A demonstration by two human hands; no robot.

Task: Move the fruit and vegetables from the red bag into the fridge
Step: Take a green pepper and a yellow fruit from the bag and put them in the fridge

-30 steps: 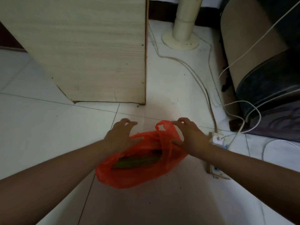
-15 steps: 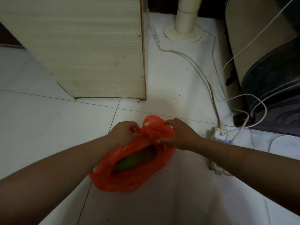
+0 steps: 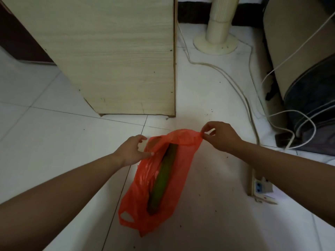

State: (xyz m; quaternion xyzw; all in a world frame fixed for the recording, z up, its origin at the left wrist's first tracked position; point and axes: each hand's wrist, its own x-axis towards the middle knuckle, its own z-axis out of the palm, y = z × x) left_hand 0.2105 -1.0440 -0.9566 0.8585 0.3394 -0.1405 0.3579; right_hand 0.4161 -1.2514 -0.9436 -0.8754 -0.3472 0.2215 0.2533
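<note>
White tiled floor point(image 3: 54, 133), with a pale wooden cabinet point(image 3: 117, 60) at 11 o'clock, a fan base point(image 3: 215, 42) at 1 and a power strip point(image 3: 261, 187) at 4. One red bag point(image 3: 178, 178) lies at centre with its mouth pulled open. The left hand point(image 3: 132, 151) holds the mouth's left rim, thumb on the plastic and fingers curled. The right hand point(image 3: 221, 136) pinches the right corner between thumb and forefinger. One long green vegetable point(image 3: 163, 178) shows inside, its axis running from 1 to 7 o'clock; anything beneath it is hidden. Its upper end lies at 3 o'clock from the left thumb, which is nearer than the right hand, so I judge the left better placed to reach in. No fridge is in view.
</note>
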